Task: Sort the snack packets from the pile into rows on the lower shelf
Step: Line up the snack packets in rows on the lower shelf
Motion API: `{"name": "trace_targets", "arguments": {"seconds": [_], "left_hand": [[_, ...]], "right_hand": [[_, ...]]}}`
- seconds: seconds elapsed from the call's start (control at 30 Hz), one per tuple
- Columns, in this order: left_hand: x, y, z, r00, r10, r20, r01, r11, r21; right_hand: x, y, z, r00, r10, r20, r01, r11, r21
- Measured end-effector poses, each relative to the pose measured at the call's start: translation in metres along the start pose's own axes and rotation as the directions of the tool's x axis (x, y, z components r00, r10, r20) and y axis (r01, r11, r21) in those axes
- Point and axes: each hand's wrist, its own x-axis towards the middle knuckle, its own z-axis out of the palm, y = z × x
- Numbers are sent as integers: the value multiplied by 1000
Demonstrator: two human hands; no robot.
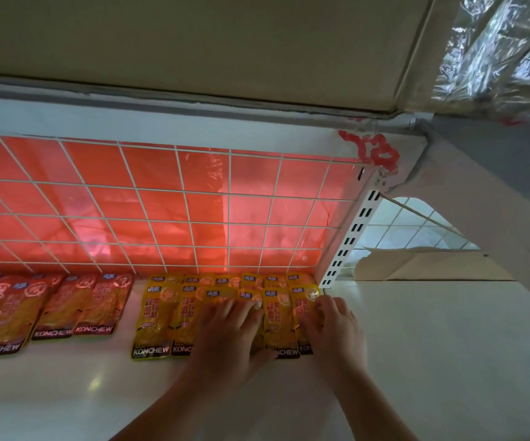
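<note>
Several yellow snack packets [155,316] lie in overlapping rows on the white lower shelf [66,393], against the back grid. Several red packets [76,310] lie in a group to their left. My left hand [228,338] rests flat with spread fingers on the yellow packets in the middle of the row. My right hand [330,326] lies on the rightmost yellow packet [305,303], fingers slightly bent over its edge. Both hands hide the packets beneath them.
A white wire grid [162,211] with red film behind it forms the back wall. A slotted white upright [349,237] stands at the right end of the row. The upper shelf [193,49] hangs overhead. Torn cardboard [416,265] lies beyond the upright.
</note>
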Motion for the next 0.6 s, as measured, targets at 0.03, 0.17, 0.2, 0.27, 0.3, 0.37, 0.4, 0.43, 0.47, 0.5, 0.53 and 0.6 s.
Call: {"name": "trace_targets", "arguments": {"seconds": [0.03, 0.17, 0.2, 0.27, 0.3, 0.37, 0.4, 0.43, 0.47, 0.5, 0.53, 0.6], "left_hand": [[1, 0, 0, 1000, -5, 2, 5, 1000, 8], [6, -4, 2, 1000, -15, -18, 15, 1000, 12], [7, -4, 1, 1000, -25, -14, 25, 1000, 14], [9, -3, 1, 999, -46, 11, 46, 999, 21], [9, -3, 1, 998, -53, 20, 52, 998, 20], [9, -2, 0, 998, -60, 31, 60, 998, 8], [9, -2, -1, 997, -64, 35, 64, 998, 1], [9, -1, -2, 997, -69, 37, 70, 998, -6], [9, -1, -3, 997, -71, 38, 71, 997, -16], [9, -1, -3, 997, -61, 43, 62, 998, -27], [8, -1, -3, 998, -38, 57, 40, 999, -34], [8, -2, -5, 994, 18, 109, -14, 999, -36]], "right_hand": [[0, 0, 0, 1000, -8, -6, 8, 1000, 5], [0, 1, 2, 999, -28, -15, 29, 999, 46], [0, 1, 2, 999, -29, -21, 30, 998, 54], [-1, 1, 2, 999, -30, -28, 32, 998, 59], [-1, 1, 2, 999, -33, -31, 35, 998, 58], [-1, 1, 2, 999, -41, -33, 42, 997, 57], [-1, 1, 1, 999, -43, -32, 44, 997, 57], [-1, 1, 1, 999, -43, -30, 45, 997, 55], [-1, 0, 1, 999, -43, -30, 44, 998, 52], [-1, 0, 1, 999, -43, -31, 44, 998, 52], [-1, 0, 1, 999, -42, -34, 44, 997, 57], [-1, 0, 1, 998, -42, -37, 44, 997, 68]]}}
